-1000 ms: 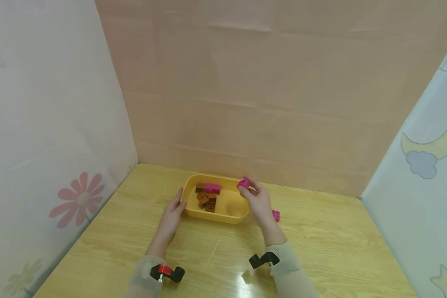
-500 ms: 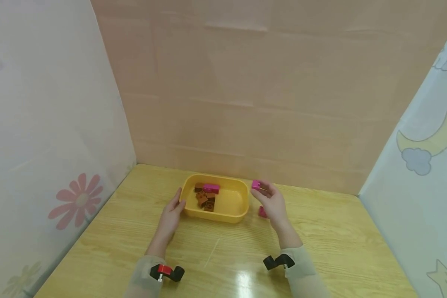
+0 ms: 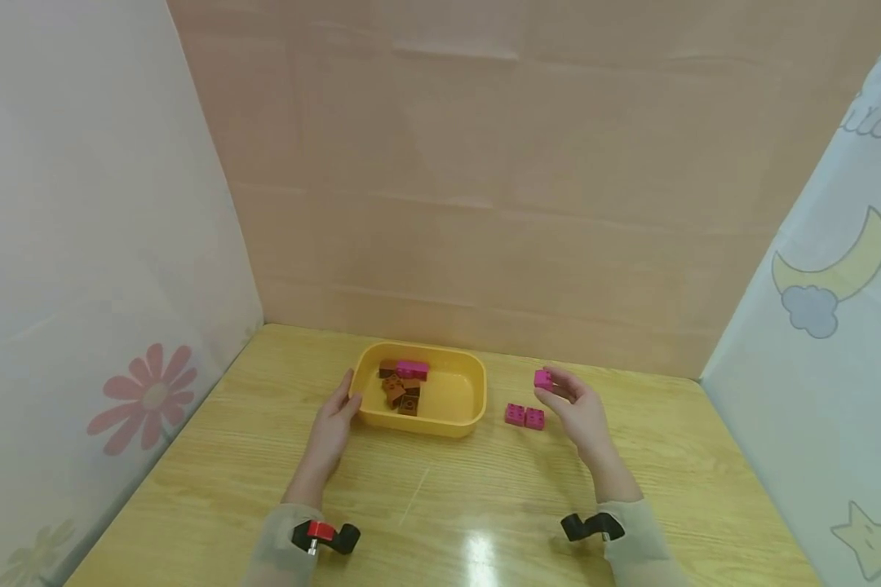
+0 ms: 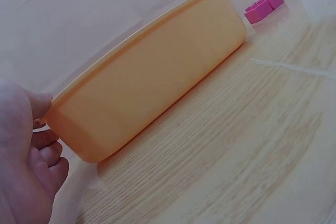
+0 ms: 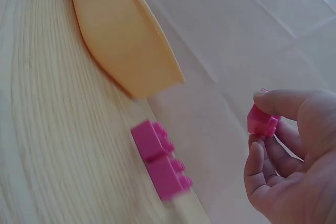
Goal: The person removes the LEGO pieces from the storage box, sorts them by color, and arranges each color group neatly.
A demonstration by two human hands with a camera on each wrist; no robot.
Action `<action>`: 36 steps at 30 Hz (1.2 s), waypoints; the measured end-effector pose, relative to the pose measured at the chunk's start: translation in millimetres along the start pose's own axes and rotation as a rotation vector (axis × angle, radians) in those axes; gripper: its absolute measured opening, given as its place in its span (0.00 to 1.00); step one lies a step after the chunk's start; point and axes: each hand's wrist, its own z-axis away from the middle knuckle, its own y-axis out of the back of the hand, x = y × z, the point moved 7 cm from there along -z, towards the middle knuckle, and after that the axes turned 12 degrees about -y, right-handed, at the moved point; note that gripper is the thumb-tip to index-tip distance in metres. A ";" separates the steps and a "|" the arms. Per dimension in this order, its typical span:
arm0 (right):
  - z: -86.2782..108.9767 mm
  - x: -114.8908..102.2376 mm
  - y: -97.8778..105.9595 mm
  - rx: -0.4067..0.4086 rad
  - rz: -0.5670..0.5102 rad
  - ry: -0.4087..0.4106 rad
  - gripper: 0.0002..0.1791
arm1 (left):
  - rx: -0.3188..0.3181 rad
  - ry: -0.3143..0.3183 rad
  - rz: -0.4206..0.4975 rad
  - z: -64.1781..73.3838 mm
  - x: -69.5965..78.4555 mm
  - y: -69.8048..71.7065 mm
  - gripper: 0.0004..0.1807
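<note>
A yellow plastic bin (image 3: 448, 428) stands on the table, with several brown and orange toy bricks (image 3: 394, 391) and a pink brick (image 3: 413, 370) at its left end. My left hand (image 3: 334, 417) grips the bin's left end, thumb at the rim and fingers beneath it, as the left wrist view shows. To the right of the bin, my right hand (image 3: 578, 412) pinches a small pink building brick (image 5: 261, 121) between thumb and fingertips, held above the table. Two more pink bricks (image 3: 524, 416) lie side by side, studs up, between the bin and my right hand.
The wooden table (image 3: 440, 505) meets a tan sheet (image 3: 440, 204) close behind the bin. Printed white sheets rise along the left and right table edges. Each forearm carries a black strapped-on mount.
My right hand has moved right from over the bin with the pink brick pinched in it, uncovering the two pink bricks on the table. My left hand keeps its grip on the bin.
</note>
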 end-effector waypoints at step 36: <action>-8.6 54.8 22.5 -0.104 0.456 -0.069 0.27 | 0.002 -0.026 0.017 1.3 1.6 0.9 0.33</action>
